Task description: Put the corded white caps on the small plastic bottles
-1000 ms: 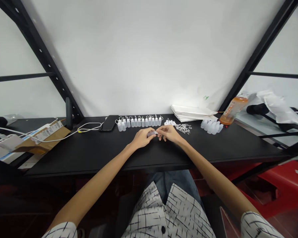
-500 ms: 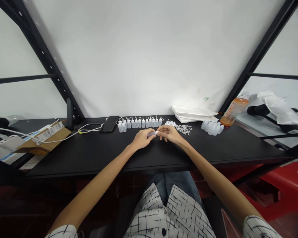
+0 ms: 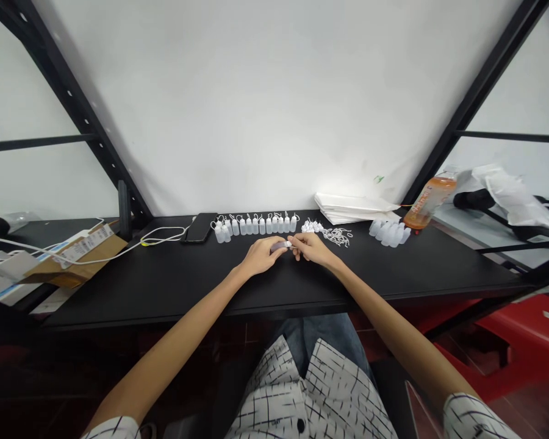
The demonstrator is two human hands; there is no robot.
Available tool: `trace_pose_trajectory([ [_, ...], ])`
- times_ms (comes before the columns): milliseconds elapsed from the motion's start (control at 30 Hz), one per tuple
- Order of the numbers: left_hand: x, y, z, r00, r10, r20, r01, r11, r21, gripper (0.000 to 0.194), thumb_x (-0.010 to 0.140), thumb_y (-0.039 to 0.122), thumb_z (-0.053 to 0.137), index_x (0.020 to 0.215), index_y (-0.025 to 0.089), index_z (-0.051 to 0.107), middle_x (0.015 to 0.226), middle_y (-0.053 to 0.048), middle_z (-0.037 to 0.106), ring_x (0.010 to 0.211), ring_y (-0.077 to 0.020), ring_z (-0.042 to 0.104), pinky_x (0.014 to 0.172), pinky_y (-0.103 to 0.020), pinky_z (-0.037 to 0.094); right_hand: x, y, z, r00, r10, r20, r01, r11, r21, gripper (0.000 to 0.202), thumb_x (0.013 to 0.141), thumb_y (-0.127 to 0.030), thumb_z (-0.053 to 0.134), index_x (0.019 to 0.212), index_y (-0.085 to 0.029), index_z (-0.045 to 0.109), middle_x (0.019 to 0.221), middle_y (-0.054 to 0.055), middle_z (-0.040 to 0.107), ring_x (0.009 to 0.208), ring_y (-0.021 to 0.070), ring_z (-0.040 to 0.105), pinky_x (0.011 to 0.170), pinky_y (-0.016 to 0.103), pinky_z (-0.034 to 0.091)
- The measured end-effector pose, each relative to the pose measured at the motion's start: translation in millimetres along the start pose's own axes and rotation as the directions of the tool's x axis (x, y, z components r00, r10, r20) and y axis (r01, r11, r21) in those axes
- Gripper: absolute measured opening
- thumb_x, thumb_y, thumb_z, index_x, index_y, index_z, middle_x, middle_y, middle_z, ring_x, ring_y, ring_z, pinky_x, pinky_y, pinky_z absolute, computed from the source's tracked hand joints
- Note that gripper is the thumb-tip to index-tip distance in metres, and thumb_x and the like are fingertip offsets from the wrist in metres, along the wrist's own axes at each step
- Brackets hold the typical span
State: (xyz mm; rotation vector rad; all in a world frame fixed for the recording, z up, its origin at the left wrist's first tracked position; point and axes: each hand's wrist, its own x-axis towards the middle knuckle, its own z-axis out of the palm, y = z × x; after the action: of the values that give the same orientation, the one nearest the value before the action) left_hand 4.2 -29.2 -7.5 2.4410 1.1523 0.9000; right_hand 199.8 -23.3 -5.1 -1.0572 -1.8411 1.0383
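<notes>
Where the two hands meet in the head view: a small translucent bottle [image 3: 278,246] lies sideways between them, over the middle of the black tabletop [image 3: 165,286].
Left hand [image 3: 260,255]: thumb and fingers pinch the bottle's body, covering part of it.
Right hand [image 3: 313,248]: thumb and forefinger pinch at the bottle's white end [image 3: 288,244]; the exact contact is too small to tell.
Tabletop: dark and smooth, stretching wide between the metal posts, its front edge just above the person's jeans [image 3: 333,335].
Back row: capped bottles [image 3: 255,227] stand upright near the wall, many with white loops at their necks.
Right of the row: small white caps [image 3: 311,227] lie in a heap, with tangled white cords [image 3: 336,236] just beside them; farther right sits a cluster of pale bottles [image 3: 391,234].
Back right: flat white packets [image 3: 354,208] are stacked by the wall, near an orange drink bottle [image 3: 427,204].
Left side: a dark phone [image 3: 200,228], a white cable [image 3: 169,229] and a cardboard box [image 3: 77,259].
Room: pale wall [image 3: 265,103] with a small green mark [image 3: 379,179], black perforated post [image 3: 80,110] at left, red plastic stool [image 3: 531,341] low at right.
</notes>
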Motion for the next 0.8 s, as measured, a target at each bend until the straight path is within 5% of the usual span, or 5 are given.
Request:
trace_pose_trajectory([
  [167,0.7,-0.3,-1.2,1.000,-0.003,-0.005,0.003,1.000,-0.008,0.027,0.091,0.036,0.053,0.109,0.021,0.065,0.100,-0.003,0.072,0.082,-0.0187,0.066,0.073,-0.027,0.048,-2.2,-3.2,-0.7,0.999,-0.045,-0.005,0.045,0.998,0.042,0.040,0.078,-0.051,0.065,0.089,-0.013,0.061,0.074,0.004,0.062,0.049,0.0108,0.058,0.033,0.018,0.037],
  [633,0.6,-0.6,0.3,1.000,0.030,-0.001,-0.030,0.999,0.026,0.028,0.088,0.033,0.057,0.112,0.022,0.068,0.109,-0.005,0.071,0.096,-0.0210,0.066,0.083,-0.031,0.050,-2.4,0.1,-4.9,0.998,0.011,0.059,-0.010,1.000,-0.019,0.037,0.081,-0.050,0.061,0.073,-0.013,0.060,0.050,-0.001,0.057,0.038,0.0063,0.043,0.036,0.018,0.035],
  [800,2.7,-3.0,1.2,0.998,0.028,-0.049,-0.029,0.999,-0.030,0.027,0.086,0.032,0.061,0.110,0.021,0.069,0.108,-0.005,0.072,0.095,-0.0209,0.066,0.084,-0.031,0.050,-2.9,-4.6,-4.2,1.000,0.006,0.028,-0.007,0.998,0.059,0.038,0.080,-0.051,0.062,0.072,-0.014,0.058,0.058,0.001,0.058,0.047,0.0103,0.056,0.036,0.018,0.037],
])
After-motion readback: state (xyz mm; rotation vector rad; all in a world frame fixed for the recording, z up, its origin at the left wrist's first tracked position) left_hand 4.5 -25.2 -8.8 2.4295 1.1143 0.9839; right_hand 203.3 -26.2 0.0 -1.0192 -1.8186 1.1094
